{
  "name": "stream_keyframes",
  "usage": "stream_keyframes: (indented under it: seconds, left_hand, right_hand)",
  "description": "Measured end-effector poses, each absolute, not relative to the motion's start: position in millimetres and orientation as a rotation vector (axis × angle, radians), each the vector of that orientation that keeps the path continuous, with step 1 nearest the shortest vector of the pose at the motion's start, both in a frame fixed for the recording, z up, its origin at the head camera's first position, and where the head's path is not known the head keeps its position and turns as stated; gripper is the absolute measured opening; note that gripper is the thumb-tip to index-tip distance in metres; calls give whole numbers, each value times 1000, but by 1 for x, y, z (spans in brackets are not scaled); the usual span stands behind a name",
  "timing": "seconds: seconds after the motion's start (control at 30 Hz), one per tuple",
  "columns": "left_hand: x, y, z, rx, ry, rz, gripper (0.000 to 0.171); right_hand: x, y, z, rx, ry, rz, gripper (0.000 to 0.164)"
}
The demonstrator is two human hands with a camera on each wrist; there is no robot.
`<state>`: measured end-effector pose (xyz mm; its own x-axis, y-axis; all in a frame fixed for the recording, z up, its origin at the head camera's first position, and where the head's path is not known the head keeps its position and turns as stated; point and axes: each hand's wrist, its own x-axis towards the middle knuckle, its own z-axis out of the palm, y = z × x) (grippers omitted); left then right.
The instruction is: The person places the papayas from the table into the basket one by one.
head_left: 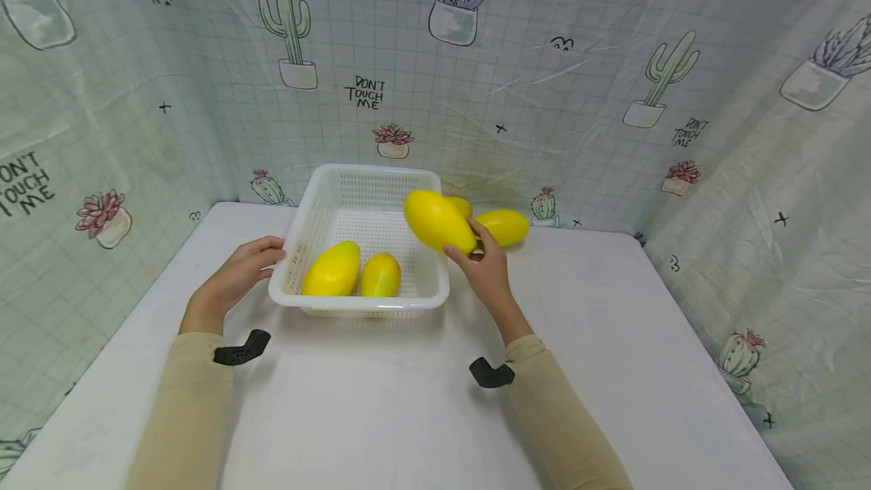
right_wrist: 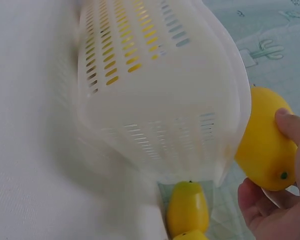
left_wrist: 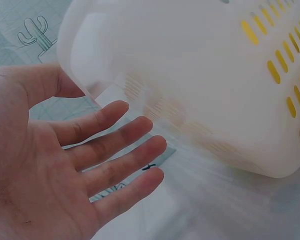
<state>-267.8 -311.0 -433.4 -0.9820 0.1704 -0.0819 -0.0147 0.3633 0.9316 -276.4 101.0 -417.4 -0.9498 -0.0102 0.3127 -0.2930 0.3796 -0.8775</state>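
My right hand (head_left: 490,271) grips a yellow mango (head_left: 434,219) by its lower end, thumb on one side and fingers on the other. That mango overlaps the right rim of a white plastic basket (head_left: 361,302) in the head view. Two more mangoes, a larger one (head_left: 333,269) and a smaller one (head_left: 381,275), lie inside at the near end. At the basket's left rim is my left hand (head_left: 234,278). Its fingers (left_wrist: 124,150) are spread and nearly straight beside the basket wall, with the thumb partly hidden behind the rim.
Behind the held mango, right of the basket, another mango (head_left: 509,226) lies on the white table (head_left: 361,407). A further mango (head_left: 460,206) is mostly hidden there. A cactus-print curtain (head_left: 503,89) hangs close behind and around the table.
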Motion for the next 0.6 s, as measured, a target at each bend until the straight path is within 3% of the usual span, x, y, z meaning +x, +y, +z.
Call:
stream_keyframes:
  seconds: [0.6]
  left_hand:
    - [-267,-312,-433,161,2465,1654,50]
  right_hand:
    - [-274,98,-416,254,-2368,1599,64]
